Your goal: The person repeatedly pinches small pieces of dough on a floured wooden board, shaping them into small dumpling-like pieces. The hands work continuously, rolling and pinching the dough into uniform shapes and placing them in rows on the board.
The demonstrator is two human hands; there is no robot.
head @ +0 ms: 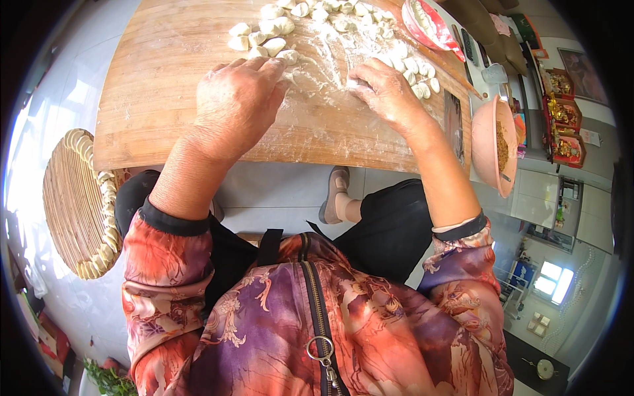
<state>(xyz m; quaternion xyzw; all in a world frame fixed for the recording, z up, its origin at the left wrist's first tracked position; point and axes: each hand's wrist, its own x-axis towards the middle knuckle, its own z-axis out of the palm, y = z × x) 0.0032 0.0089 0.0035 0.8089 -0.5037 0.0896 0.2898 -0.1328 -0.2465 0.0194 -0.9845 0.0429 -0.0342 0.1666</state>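
Note:
A large wooden board (163, 94), dusted with flour, lies before me. My left hand (240, 101) is palm down over it, its fingertips at the near edge of a group of dough pieces (270, 29). What lies under that palm is hidden. My right hand (384, 91) is to the right, with curled fingers close to the board. Whether dough sits between those floury fingertips cannot be made out. Just beyond it are small flattened dough pieces (411, 64), and more lumps reach along the far side in loose flour (329, 47).
A red bowl of flour (421, 20) stands at the far right. A pink bowl (483, 138) with brown filling and a utensil is beside the board's right edge, near a dark flat blade (453, 119). At the lower left, a round slatted tray (67, 198) carries dumplings along its rim.

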